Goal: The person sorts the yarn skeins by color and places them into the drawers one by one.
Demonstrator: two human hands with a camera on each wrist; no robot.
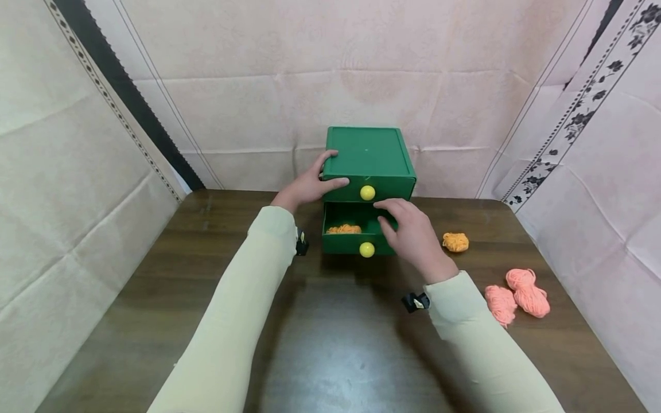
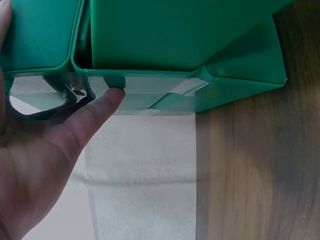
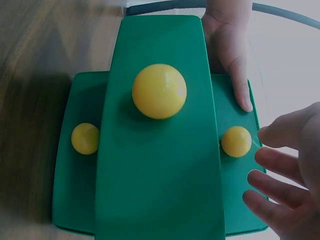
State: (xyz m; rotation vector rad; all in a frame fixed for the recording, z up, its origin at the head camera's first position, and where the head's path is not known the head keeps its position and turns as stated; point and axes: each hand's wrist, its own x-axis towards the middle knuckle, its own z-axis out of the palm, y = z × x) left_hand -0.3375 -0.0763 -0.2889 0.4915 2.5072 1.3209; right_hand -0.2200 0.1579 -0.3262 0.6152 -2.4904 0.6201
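Observation:
A green chest of drawers (image 1: pixel 368 150) with round yellow knobs stands at the back of the table. Its middle drawer (image 3: pixel 160 170) is pulled out, and a bundle of orange yarn (image 1: pixel 344 229) lies inside on the left. My left hand (image 1: pixel 310 182) rests against the chest's upper left corner, thumb at the front and a finger on the top. Over the pulled-out drawer's right side is my right hand (image 1: pixel 411 234), fingers loosely bent and holding nothing. The right wrist view shows its spread fingers (image 3: pixel 272 182) before the upper drawer (image 3: pixel 237 185).
To the right lies a small ball of orange yarn (image 1: pixel 455 242). Nearer the right table edge are two pink yarn skeins (image 1: pixel 527 292). Cloth-covered walls (image 1: pixel 232 109) enclose the back and sides of the wooden table (image 1: pixel 330 338).

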